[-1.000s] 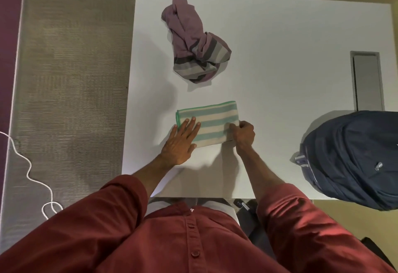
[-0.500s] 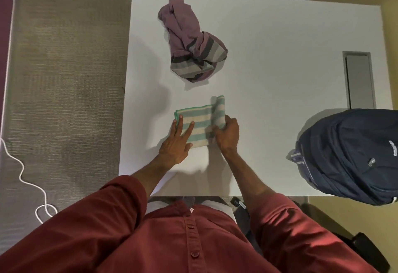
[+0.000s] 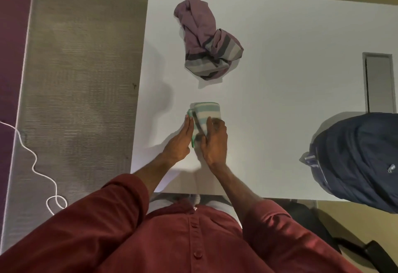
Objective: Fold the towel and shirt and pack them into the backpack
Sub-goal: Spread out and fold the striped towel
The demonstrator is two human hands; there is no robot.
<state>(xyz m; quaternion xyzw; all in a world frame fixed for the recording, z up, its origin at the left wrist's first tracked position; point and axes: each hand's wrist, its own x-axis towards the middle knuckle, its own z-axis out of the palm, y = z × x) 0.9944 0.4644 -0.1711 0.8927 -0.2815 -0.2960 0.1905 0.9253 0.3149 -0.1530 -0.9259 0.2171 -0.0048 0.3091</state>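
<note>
The green and cream striped towel (image 3: pixel 206 113) lies folded into a small block on the white table (image 3: pixel 290 78), near its front edge. My left hand (image 3: pixel 179 141) lies flat along the towel's left side, fingers straight. My right hand (image 3: pixel 214 141) grips the towel's near right part, fingers curled over the folded layer. The purple shirt with grey stripes (image 3: pixel 204 42) sits crumpled farther back on the table. The dark blue backpack (image 3: pixel 357 162) lies at the table's right front corner and hangs over the edge.
A grey rectangular cut-out (image 3: pixel 379 83) is set in the table at the right. Grey carpet (image 3: pixel 75 78) spreads to the left, with a white cord (image 3: pixel 34 165) looping over it. A black strap (image 3: pixel 366 249) lies on the floor at the lower right.
My right hand has carried the towel's right half over to the left, making the towel half as wide. My left hand has slid from on top of the towel to its left edge.
</note>
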